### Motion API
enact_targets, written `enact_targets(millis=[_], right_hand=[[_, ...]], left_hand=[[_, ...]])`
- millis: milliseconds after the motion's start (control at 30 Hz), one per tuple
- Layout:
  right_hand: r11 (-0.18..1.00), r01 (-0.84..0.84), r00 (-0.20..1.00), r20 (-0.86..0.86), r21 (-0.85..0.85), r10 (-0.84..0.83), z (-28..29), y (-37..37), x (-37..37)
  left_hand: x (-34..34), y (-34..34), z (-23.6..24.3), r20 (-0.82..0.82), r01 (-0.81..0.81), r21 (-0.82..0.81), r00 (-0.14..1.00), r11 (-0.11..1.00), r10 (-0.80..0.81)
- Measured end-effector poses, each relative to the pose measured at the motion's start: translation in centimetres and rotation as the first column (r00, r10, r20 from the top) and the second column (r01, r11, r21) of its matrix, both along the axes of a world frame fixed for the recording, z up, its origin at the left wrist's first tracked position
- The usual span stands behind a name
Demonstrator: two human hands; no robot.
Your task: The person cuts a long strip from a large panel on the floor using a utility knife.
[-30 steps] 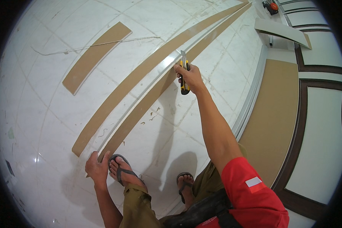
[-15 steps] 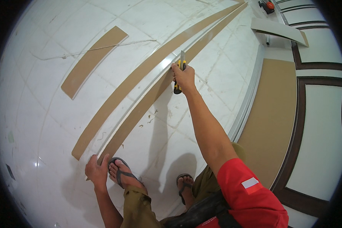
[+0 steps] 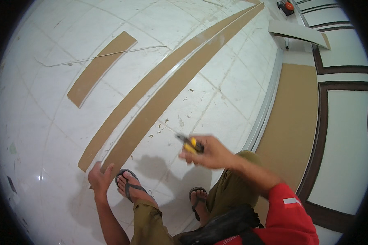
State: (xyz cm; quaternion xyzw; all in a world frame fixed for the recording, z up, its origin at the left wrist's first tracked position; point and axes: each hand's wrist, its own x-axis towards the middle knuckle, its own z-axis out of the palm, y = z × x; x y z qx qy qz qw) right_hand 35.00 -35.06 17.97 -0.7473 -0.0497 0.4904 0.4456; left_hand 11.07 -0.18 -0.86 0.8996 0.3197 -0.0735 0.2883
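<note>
My left hand (image 3: 99, 178) grips the near end of a long brown-faced strip of board (image 3: 151, 112) with a pale edge, thumb on its face. Just left of it, a second long brown strip (image 3: 122, 104) lies on the floor, with a narrow gap between the two. Away from the strips, above the floor by my right knee, my right hand (image 3: 210, 152) is closed around a yellow-and-black utility knife (image 3: 193, 145). The knife is blurred by motion, its blade end toward the left.
A shorter brown strip (image 3: 102, 69) lies at the left under a thin pale strip (image 3: 147, 47). To the right are a wide brown board (image 3: 288, 118), metal channels (image 3: 265, 106) and white dark-framed panels (image 3: 347, 147). An orange-and-black tool (image 3: 286, 7) sits far right. My sandalled feet stand near the strip.
My right hand has come back toward me with the utility knife, off the strip. The held strip now shows more of its brown face; my left hand has shifted slightly left.
</note>
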Motion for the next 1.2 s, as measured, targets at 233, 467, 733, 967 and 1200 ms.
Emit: enact_targets(millis=[233, 467, 733, 967, 1200], right_hand=[[0.812, -0.539, 0.782, 0.224, -0.225, 0.581, -1.7, -1.9, -5.2], [0.735, -0.621, 0.693, 0.247, -0.272, 0.677, -4.2, -2.9, -6.2], [0.754, -0.587, 0.740, 0.182, -0.294, 0.647, -4.2, -3.0, -5.9], [0.698, -0.617, 0.709, 0.128, -0.364, 0.694, -4.0, -1.7, -5.3], [0.765, -0.557, 0.741, 0.221, -0.323, 0.633, -4.4, -0.4, -5.5]], left_hand=[[4.8, 3.8, 2.9, -0.096, -0.114, -0.368, 0.992, 0.923, 0.084], [3.3, 6.5, -1.1, -0.058, -0.012, -0.379, 0.998, 0.925, -0.011], [2.8, 5.0, -1.2, 0.004, -0.035, -0.250, 0.999, 0.968, 0.037], [2.8, 4.9, 0.1, -0.011, -0.047, -0.257, 0.999, 0.965, 0.046], [0.9, 2.4, 0.5, 0.076, -0.093, -0.098, 0.992, 0.991, 0.101]])
